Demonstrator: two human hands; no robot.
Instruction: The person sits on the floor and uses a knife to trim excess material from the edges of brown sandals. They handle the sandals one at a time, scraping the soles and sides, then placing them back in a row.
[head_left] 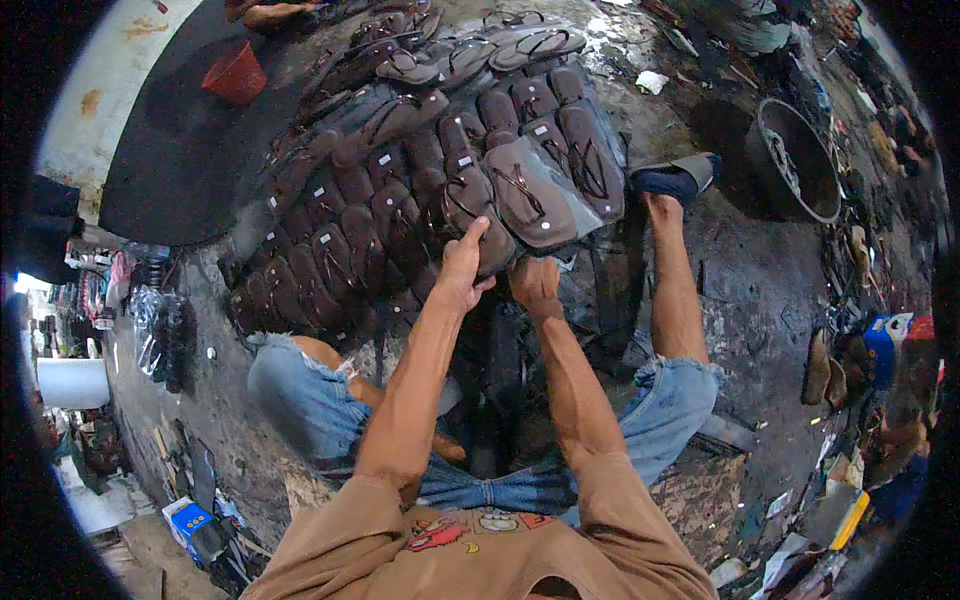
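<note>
My left hand point(463, 270) grips the heel end of a dark brown flip-flop point(470, 205), its thumb lying on top of the footbed. Right beside that one, a lighter brown flip-flop point(522, 205) lies with clear plastic point(585, 195) along its right side. Just below its heel is my right hand point(537, 285), fingers curled in and partly hidden; what they hold, if anything, I cannot make out. Many more brown flip-flops point(335, 255) lie in rows beyond and to the left of my hands, some overlapping.
A dark round tub point(798, 160) stands at the right, with a red bucket point(235, 75) at the far left. My sandalled foot point(680, 180) rests right of the rows. Scraps, boxes and loose soles point(818, 368) litter the right side. Another person's arm point(280, 14) shows at the top left.
</note>
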